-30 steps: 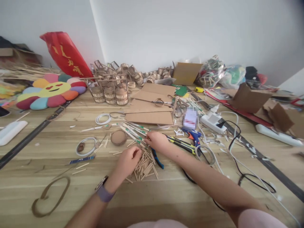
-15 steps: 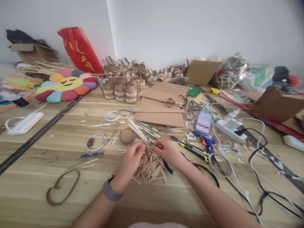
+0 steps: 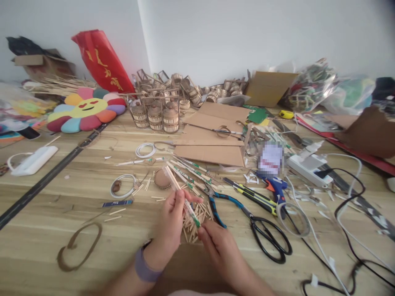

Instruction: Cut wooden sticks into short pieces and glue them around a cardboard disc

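My left hand (image 3: 173, 216) is closed around the middle of a wrapped pair of chopsticks (image 3: 173, 177), which slants up and away to the left. At its near, green-printed end, the fingers of my right hand (image 3: 219, 242) are pinched on the wrapper. Below and between my hands lies a pile of short cut sticks (image 3: 197, 217), partly covered by them. Behind the chopsticks stands a small round brown cup (image 3: 161, 180), partly hidden. More wrapped chopsticks (image 3: 193, 170) lie just beyond. Pliers with blue and black handles (image 3: 212, 205) rest right of the pile.
Black-handled scissors (image 3: 271, 240), a yellow-black utility knife (image 3: 251, 193), a blue glue gun (image 3: 276, 187) and a tape roll (image 3: 294, 220) lie at right among cables. Cardboard sheets (image 3: 210, 142) and little lidded stick baskets (image 3: 154, 117) stand farther back. A white power strip (image 3: 310, 168) is at right.
My right hand has come down toward me, uncovering the pliers and scissors. The wrapped chopsticks are now raised in my left hand, in front of the cup.
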Available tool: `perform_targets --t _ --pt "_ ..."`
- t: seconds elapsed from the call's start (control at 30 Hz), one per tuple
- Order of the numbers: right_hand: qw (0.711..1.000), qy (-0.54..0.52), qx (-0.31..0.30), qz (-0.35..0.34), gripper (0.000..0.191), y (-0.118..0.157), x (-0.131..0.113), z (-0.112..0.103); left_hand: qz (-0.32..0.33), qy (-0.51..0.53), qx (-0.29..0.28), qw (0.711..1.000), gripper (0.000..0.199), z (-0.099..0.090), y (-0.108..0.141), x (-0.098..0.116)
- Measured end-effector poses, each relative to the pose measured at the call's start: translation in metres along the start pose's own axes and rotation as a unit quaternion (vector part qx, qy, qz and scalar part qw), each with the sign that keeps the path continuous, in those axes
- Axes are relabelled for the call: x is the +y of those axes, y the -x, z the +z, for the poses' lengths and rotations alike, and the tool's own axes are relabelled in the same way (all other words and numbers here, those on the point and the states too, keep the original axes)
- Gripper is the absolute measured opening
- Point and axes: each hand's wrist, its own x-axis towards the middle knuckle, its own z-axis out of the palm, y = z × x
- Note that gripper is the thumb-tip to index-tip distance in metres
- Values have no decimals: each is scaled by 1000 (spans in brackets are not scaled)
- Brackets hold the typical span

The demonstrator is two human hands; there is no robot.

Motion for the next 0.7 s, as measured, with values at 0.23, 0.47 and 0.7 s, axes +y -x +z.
perform_targets --t 0.23,0.47,0.7 --pt "995 -92 3 35 30 -5 2 -9 -53 19 -133 990 44 12 23 -29" --pt "988 -39 -128 75 33 -5 -8 -28 46 84 66 993 36 -20 -8 20" --pt "985 -53 -111 124 34 31 -14 -77 6 180 186 966 16 -59 -23 59"
